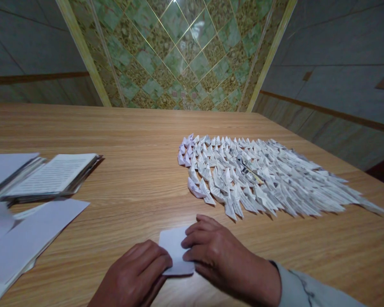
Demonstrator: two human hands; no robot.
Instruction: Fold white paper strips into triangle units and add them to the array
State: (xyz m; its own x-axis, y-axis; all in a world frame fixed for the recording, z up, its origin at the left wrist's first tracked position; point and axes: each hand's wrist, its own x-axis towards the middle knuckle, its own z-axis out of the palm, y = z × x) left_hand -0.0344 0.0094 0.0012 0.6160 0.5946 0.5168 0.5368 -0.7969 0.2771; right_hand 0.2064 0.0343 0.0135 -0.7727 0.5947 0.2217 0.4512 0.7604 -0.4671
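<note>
A small white folded sheet of paper [174,243] lies on the wooden table near its front edge, between my two hands. My left hand [136,268] grips the paper's lower left side, its fingers curled together and the thumb tucked beneath. From the right, my right hand [220,251] holds the sheet with bent fingertips pressing on its right edge; its thumb is hidden below. Beyond my right hand stand many folded paper boats [243,175] in close rows, mostly of printed paper, with a few pale lilac ones [185,150] at the left end.
Stacks of printed paper [54,172] lie on the left of the table [131,136]. In front of them are loose white sheets [35,243], some cut into strips. A green tiled wall [179,51] rises behind the far edge.
</note>
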